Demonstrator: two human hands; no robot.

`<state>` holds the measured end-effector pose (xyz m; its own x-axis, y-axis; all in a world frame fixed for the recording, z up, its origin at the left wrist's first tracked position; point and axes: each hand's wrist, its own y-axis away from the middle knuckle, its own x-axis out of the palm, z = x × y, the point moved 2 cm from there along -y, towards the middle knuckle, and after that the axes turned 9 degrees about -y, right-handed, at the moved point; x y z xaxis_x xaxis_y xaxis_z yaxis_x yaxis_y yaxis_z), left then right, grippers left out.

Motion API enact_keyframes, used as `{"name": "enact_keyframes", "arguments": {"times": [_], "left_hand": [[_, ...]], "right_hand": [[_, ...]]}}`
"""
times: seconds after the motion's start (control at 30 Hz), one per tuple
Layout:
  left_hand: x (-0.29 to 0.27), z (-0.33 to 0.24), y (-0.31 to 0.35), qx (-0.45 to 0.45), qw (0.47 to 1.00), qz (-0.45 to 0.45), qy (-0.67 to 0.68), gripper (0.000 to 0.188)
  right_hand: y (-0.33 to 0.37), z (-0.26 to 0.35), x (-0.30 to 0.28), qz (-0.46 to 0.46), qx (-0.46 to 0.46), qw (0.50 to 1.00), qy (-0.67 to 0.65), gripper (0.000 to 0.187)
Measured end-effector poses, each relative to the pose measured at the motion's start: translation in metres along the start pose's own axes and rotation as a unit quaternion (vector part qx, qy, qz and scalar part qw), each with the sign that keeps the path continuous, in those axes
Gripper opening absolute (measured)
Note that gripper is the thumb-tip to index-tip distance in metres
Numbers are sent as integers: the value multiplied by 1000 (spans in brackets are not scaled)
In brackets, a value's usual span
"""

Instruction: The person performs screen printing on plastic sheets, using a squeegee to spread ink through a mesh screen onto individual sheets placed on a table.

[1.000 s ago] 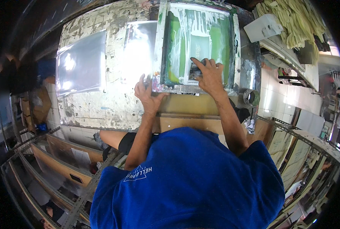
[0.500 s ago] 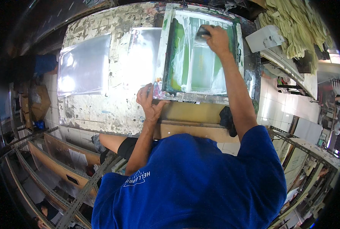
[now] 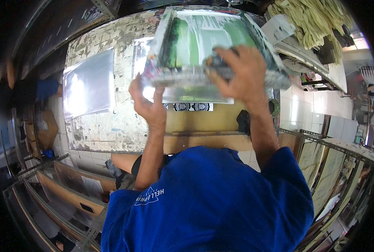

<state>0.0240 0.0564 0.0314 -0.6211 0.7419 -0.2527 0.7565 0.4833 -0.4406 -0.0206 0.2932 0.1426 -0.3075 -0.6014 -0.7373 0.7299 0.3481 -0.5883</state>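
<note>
A screen-printing frame [image 3: 178, 78] with green mesh and white ink streaks is tilted, its near edge raised off the table. My left hand [image 3: 150, 104] grips its near left corner, the thumb to the right of the fingers. My right hand [image 3: 246, 77], blurred by motion, is at the near edge with its fingers curled round a dark squeegee [image 3: 219, 64]. Whether this hand also grips the frame I cannot tell. Below the raised edge, a sheet with black-and-white round prints [image 3: 191, 107] shows in part on the yellowish printing base [image 3: 195, 122].
Left on the stained worktable [image 3: 107, 136] lies a clear plastic sheet [image 3: 90, 84]; another sheet [image 3: 141, 52] is partly behind the frame. A dark cloth [image 3: 243, 122] hangs at the base's right. Pale yellow strips [image 3: 313, 21] and a white box [image 3: 278, 28] stand far right.
The frame's near edge has risen from the table, uncovering the printed sheet. My right hand has come nearer with the squeegee, from the mesh to the near edge. My left hand has moved left.
</note>
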Motion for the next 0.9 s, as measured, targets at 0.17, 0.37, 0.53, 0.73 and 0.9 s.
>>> {"name": "enact_keyframes", "arguments": {"times": [0.17,0.37,0.53,0.73,0.9], "left_hand": [[-12,30,-20,-54,979,3,-197,49],[-14,133,50,4,817,35,-575,39],[-9,131,47,43,859,-17,-510,24],[-1,54,-12,50,912,-58,-404,17],[-26,58,-51,21,955,-105,-275,15]], "right_hand": [[-88,-22,-32,-53,-46,997,12,39],[-150,-24,-56,-55,-52,997,-11,39],[-157,-29,-55,-43,-7,999,-23,37],[-161,-23,-60,-16,17,1000,3,38],[-160,-36,-54,-24,-1,999,-43,38]]}}
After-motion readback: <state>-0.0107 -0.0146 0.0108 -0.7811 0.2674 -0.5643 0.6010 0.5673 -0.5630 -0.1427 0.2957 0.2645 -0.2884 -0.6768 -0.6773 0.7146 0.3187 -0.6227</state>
